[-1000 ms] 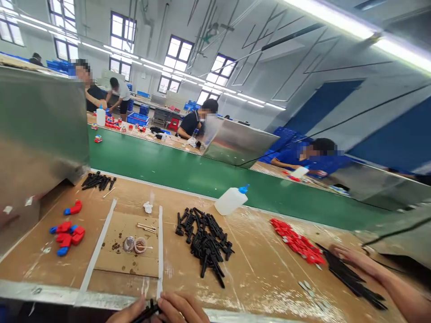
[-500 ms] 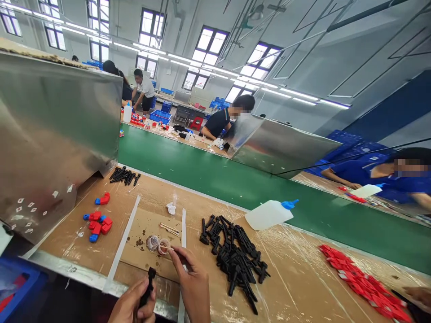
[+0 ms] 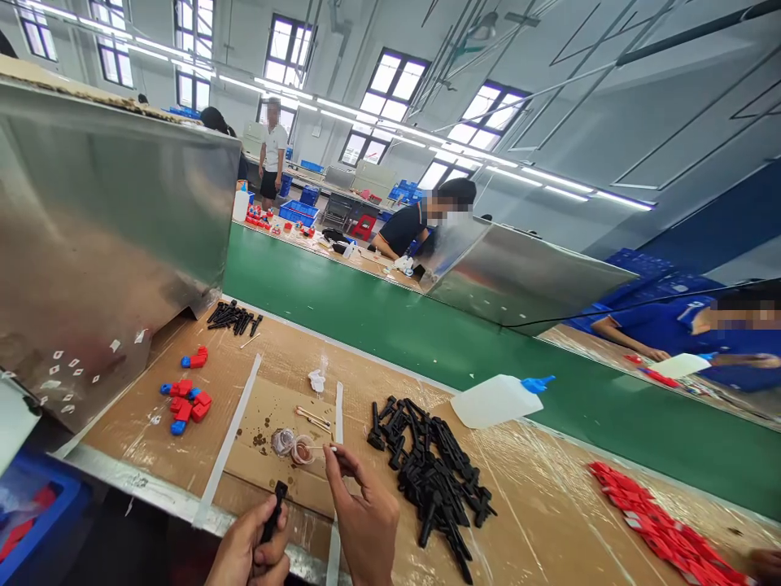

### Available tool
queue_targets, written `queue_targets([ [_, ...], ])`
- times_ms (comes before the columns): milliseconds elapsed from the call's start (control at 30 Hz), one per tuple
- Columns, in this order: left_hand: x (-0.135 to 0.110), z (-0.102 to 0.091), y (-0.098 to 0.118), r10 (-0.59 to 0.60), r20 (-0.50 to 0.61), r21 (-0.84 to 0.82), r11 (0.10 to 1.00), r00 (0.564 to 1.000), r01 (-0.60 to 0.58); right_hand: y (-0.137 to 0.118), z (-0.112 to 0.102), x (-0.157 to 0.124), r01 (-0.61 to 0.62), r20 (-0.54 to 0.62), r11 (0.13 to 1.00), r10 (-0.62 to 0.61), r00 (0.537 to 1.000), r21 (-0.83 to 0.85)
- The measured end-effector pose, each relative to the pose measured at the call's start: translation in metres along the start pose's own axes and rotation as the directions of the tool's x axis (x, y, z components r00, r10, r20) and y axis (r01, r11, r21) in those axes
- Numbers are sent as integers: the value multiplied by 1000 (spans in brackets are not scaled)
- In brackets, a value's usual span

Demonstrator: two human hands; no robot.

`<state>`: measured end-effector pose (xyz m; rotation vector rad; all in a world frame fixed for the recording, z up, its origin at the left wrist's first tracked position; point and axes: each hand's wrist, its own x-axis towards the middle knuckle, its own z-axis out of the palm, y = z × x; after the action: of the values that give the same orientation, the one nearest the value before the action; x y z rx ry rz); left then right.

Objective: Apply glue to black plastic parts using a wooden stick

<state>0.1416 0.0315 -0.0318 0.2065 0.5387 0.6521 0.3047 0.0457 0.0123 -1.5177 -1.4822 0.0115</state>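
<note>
The left hand (image 3: 250, 553) grips a black plastic part (image 3: 273, 509) upright, long axis toward twelve o'clock. The right hand (image 3: 366, 521), nearer the glue cup (image 3: 302, 449) at its eleven o'clock, pinches a thin stick whose tip is lifted slightly back from the cup compared with half a second ago.

Table (image 3: 549, 521): brown cardboard top wrapped in clear film, with white tape strips.
Conveyor belt (image 3: 378, 317): green, ran beyond the table's far edge.
Squeeze bottle (image 3: 497, 400): white with a blue cap, lay on its side at the belt's edge.
Red and blue parts (image 3: 186, 403): clustered at the left, near the metal panel (image 3: 110, 236).
Red pieces (image 3: 662, 533): strewn at the right.
Small black pile (image 3: 235, 317): far left corner.
Blue bin (image 3: 33, 509): below the table's left edge.
Co-workers: sat at the table across the belt.
</note>
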Motion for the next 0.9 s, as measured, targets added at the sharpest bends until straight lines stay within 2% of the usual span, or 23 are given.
queue_targets([
  [167, -5, 5, 3, -14, 12, -28, 999, 1000, 14, 6, -1, -3, -158, 7, 984, 158, 987, 80],
  [333, -4, 2, -1, -16, -17, -52, 999, 1000, 15, 2, -6, -9, -379, -27, 898, 394, 919, 223],
  [433, -1, -2, -5, -21, -36, -78, 997, 999, 18, -8, -10, -19, -450, -15, 847, 473, 881, 281],
  [500, -1, -2, -7, -21, -46, -84, 996, 999, 17, -15, -10, -28, -442, -28, 852, 468, 884, 280],
  [667, -2, -1, -6, -10, -50, -80, 997, 999, 6, -28, -3, -45, -330, -75, 904, 361, 929, 272],
  [900, -8, 8, 1, -21, -17, -48, 999, 1000, 20, -41, 2, -43, -283, -101, 903, 330, 938, 322],
])
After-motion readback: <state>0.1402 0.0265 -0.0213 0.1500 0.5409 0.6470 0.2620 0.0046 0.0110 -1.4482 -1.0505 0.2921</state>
